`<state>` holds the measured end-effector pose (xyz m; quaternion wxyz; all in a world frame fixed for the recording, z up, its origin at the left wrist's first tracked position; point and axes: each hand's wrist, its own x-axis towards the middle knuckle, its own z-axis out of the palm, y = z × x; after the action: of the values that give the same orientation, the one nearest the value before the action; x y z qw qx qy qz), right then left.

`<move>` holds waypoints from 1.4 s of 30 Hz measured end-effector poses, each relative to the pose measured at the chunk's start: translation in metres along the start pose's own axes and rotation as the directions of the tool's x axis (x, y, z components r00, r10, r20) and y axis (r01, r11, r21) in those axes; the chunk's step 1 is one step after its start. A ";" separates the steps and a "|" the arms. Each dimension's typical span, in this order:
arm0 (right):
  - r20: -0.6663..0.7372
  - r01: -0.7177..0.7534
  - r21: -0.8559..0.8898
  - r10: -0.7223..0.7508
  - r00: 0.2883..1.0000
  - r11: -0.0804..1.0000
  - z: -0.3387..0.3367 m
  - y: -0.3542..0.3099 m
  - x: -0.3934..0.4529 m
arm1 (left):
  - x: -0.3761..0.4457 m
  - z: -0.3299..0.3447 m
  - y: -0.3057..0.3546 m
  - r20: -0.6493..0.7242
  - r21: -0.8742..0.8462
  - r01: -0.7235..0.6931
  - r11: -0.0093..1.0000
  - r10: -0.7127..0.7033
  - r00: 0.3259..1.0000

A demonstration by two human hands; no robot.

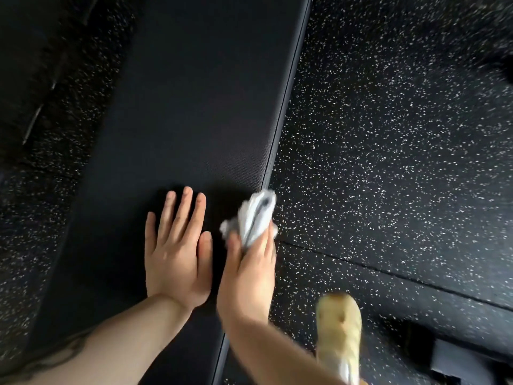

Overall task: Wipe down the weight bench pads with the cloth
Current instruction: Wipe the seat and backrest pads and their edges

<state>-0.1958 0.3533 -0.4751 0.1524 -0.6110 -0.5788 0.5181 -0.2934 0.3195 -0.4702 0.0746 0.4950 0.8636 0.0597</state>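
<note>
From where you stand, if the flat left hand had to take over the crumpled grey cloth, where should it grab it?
Probably the bunched free end of the grey cloth, reached from the left over the black bench pad: it sticks out beyond the right hand, which grips the lower part.

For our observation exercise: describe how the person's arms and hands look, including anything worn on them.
Both forearms are bare, with no sleeves reaching into view. The left hand and right hand wear no gloves, and no rings, watch or bracelet show. A faint dark marking, perhaps a tattoo, shows on the left forearm near the frame's lower edge, too blurred to read.
</note>
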 end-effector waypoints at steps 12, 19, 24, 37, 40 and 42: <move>-0.021 -0.036 -0.031 0.035 0.999 0.999 -0.025 -0.052 0.132 | -0.001 -0.004 0.001 0.096 -0.008 0.019 1.000 -0.018 0.995; 0.035 -0.063 -0.023 0.064 0.997 0.998 -0.017 -0.034 0.047 | 0.003 -0.003 0.002 0.061 0.042 0.056 0.998 -0.058 0.996; 0.043 -0.110 -0.049 0.112 0.993 0.993 -0.032 -0.062 0.122 | 0.006 -0.006 0.000 0.128 0.045 0.055 0.997 -0.060 0.990; 0.058 -0.105 -0.060 0.109 0.992 0.993 -0.045 -0.084 0.170 | 0.180 -0.005 0.058 0.128 -0.020 -0.047 0.999 0.049 0.991; 0.084 -0.127 -0.091 0.135 0.987 0.988 -0.055 -0.103 0.223 | 0.210 -0.001 0.064 0.100 0.011 -0.030 0.999 0.028 0.995; 0.040 -0.105 -0.129 0.111 0.993 0.986 -0.064 -0.124 0.266 | 0.219 0.001 0.070 0.091 0.014 0.020 1.000 -0.021 0.996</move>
<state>-0.2673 0.6454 -0.4727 0.0712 -0.6376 -0.5800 0.5020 -0.3431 0.5440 -0.4745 0.1112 0.4887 0.8648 0.0309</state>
